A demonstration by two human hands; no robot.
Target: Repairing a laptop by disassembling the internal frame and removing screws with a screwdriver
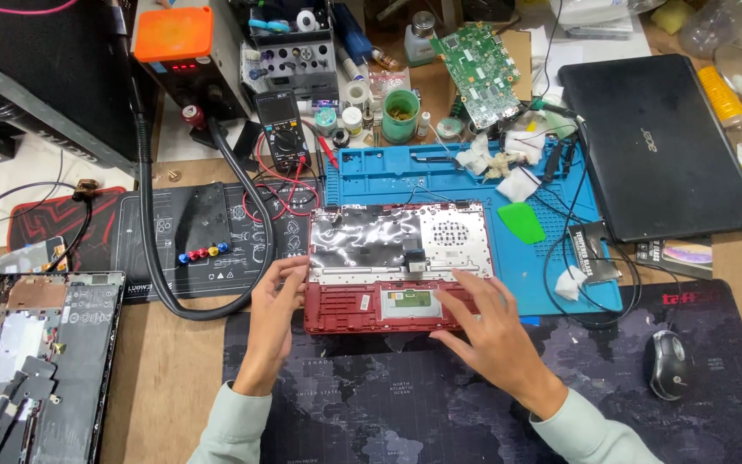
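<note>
A red laptop palmrest shell (345, 314) lies upside down in front of me, its silvery keyboard backing (362, 241) facing up and a touchpad board (407, 302) near its front edge. My left hand (275, 305) grips the shell's left edge, thumb on top. My right hand (483, 322) lies flat with fingers spread over the shell's right front part, next to the touchpad board. Neither hand holds a tool.
A blue repair mat (551, 193) lies behind the shell with a green pry pick (521, 222) and white wipes. A closed black laptop (659, 142) sits right, a mouse (669, 363) near right, an opened chassis (40, 361) left, a multimeter (285, 129) and green circuit board (480, 73) behind.
</note>
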